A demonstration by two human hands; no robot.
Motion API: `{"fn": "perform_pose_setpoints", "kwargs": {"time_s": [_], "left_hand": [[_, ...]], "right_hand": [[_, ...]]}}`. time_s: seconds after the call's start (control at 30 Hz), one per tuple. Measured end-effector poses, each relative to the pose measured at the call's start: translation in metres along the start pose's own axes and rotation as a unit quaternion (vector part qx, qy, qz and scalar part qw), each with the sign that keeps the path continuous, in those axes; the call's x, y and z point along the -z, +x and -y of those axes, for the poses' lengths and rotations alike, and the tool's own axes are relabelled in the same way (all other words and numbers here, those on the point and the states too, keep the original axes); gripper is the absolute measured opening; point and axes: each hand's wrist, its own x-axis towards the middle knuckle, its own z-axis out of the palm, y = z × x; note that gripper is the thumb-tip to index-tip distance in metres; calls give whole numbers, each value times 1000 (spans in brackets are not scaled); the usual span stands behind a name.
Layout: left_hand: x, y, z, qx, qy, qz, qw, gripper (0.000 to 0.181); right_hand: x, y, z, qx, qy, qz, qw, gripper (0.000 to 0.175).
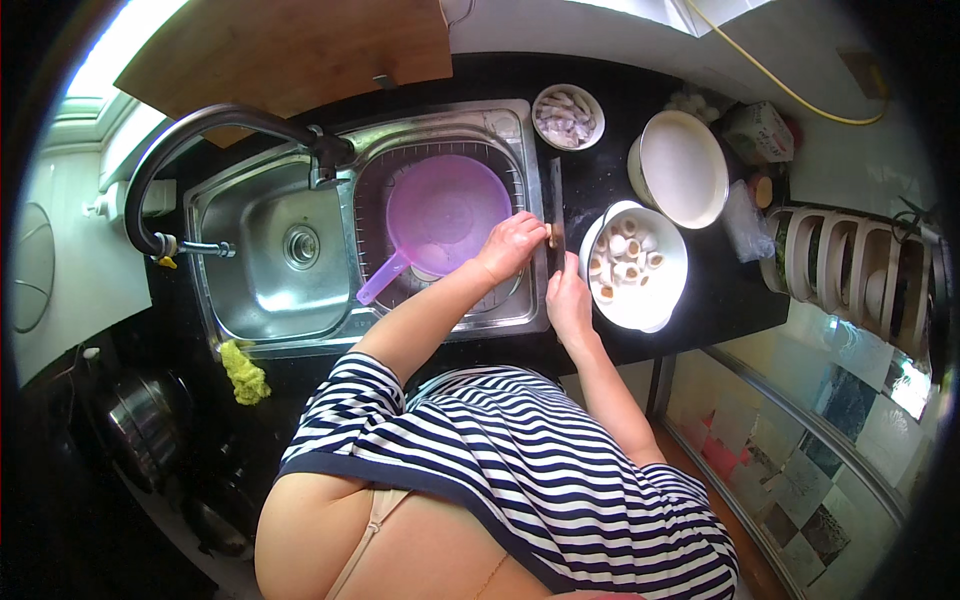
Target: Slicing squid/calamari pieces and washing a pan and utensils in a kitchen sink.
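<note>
My right hand [572,300] is closed around a kitchen knife [556,184], whose long narrow blade points away from me over the black counter. Between the fingertips of my left hand [515,246] and the blade is a small brownish food piece [553,235], which the left fingers pinch. Just right of the knife stands a white bowl [660,300] with several white, brown-centred food pieces [621,255], perhaps mushrooms. Left of my hands a translucent purple long-handled strainer or basin [450,202] lies over a wire basket [363,225] in the sink. Its contents are unclear.
A bowl of pale strips [566,116] and an upright-walled cream bowl [684,169] stand behind. The steel sink [315,217] has a black curved faucet [217,116]. A yellow-green cloth [244,375] hangs at the front edge. To the right are a plastic bag [750,221] and a rack [840,262].
</note>
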Motion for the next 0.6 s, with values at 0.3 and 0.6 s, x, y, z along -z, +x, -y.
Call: {"fn": "perform_pose_setpoints", "kwargs": {"time_s": [0.3, 0.6], "left_hand": [[-1, 5, -4, 15, 16, 5, 1000, 16], [3, 9, -9, 33, 42, 9, 999, 18]], "right_hand": [[14, -17, 14, -37, -20, 39, 998, 33], [-4, 11, 13, -30, -37, 25, 999, 34]]}}
